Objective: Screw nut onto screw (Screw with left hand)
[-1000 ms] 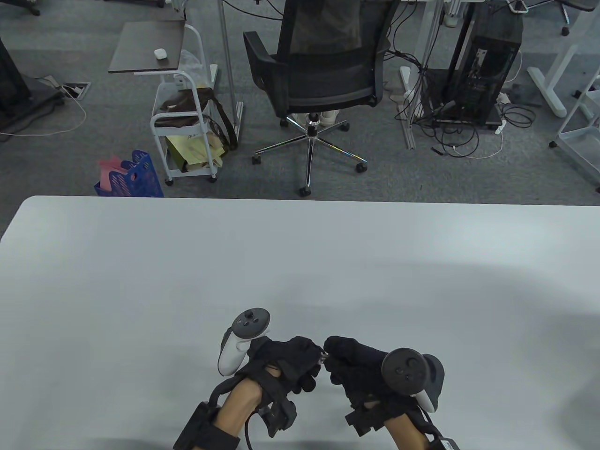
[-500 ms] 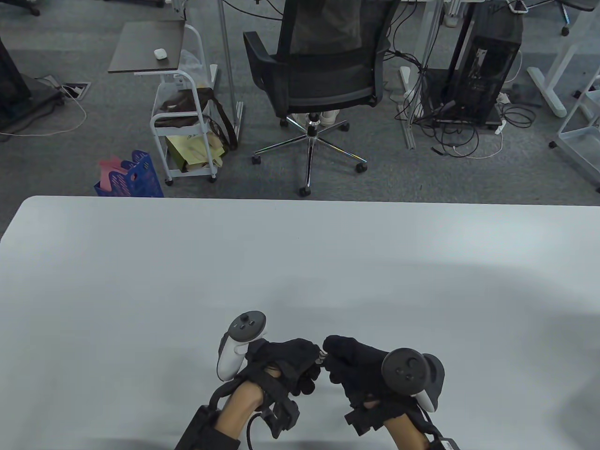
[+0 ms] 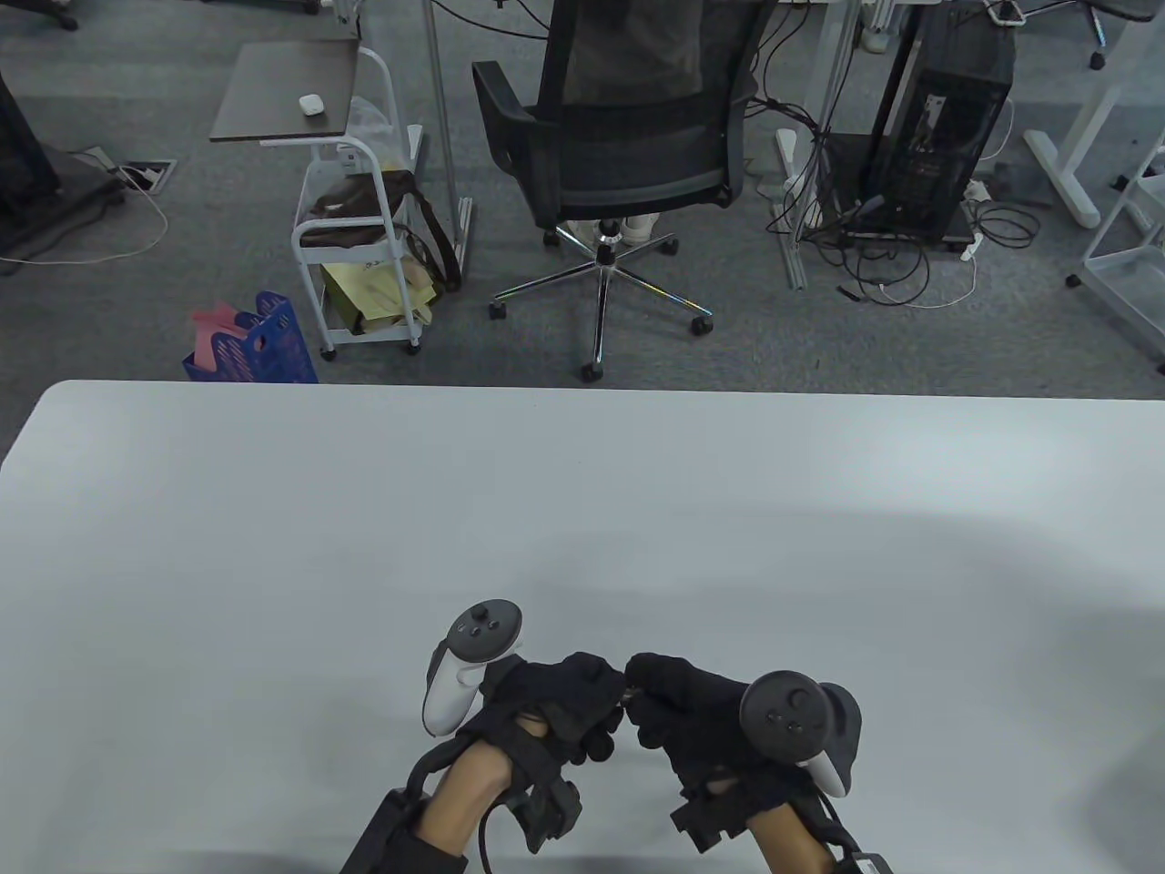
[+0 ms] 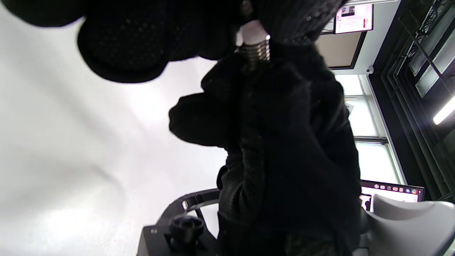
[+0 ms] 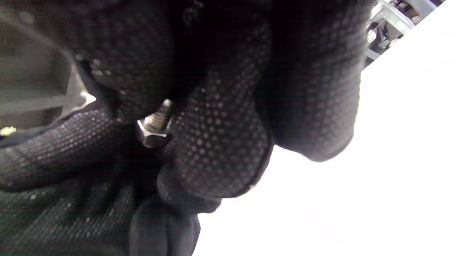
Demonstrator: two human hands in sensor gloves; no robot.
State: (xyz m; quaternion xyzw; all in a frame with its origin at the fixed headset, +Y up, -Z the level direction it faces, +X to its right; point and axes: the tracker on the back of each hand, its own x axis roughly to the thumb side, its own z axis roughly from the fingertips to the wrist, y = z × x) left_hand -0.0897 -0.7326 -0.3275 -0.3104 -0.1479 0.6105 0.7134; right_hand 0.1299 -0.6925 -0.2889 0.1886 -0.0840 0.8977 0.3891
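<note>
Nut [image 5: 151,137] on screw [image 4: 256,49], pinched between both hands

Even overhead light, soft shadows, dark blurry wrist close-ups

The left hand [image 3: 555,701] and right hand [image 3: 692,719] meet fingertip to fingertip above the near edge of the surface [image 3: 582,510], the screw [image 4: 256,53] and nut [image 5: 153,137] between them.

An office: beyond a white worktable [image 3: 273,510], a black mesh swivel chair [image 3: 628,137] stands on grey carpet [image 3: 136,300], flanked by a black desktop computer tower [image 3: 947,127] trailing tangled cables [image 3: 874,255] and a white wheeled trolley [image 3: 355,264].
</note>
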